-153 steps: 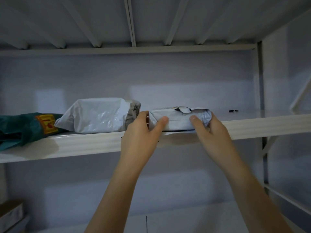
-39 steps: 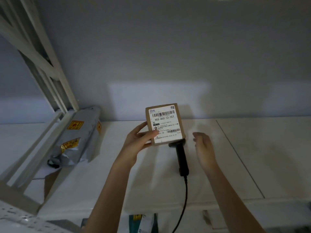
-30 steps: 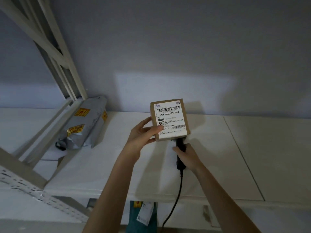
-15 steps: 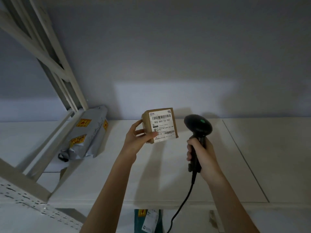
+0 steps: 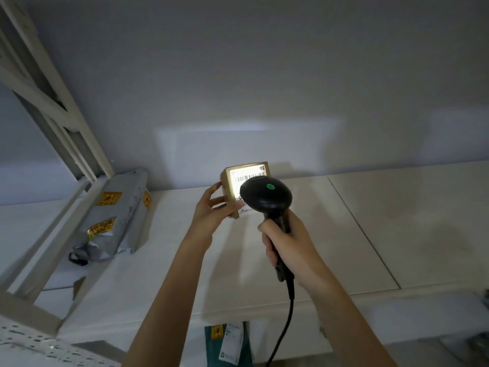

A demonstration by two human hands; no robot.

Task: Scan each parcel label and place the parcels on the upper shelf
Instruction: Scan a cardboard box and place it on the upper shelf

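scan step | our left hand (image 5: 211, 207) grips brown parcel (image 5: 244, 181) mid-frame | right hand (image 5: 287, 243) grips scanner (image 5: 266, 198), now raised, lighting label (image 5: 247, 177) | shelving next

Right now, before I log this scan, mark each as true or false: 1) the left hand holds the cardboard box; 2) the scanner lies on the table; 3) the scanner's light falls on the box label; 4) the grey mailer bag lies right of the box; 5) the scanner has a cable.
1) The left hand holds the cardboard box: true.
2) The scanner lies on the table: false; the right hand grips its handle and holds it up in front of the box.
3) Its light falls on the label: true, the label glows bright.
4) The grey mailer bag lies right of the box: false; it lies to the left.
5) A cable hangs from the handle: true.
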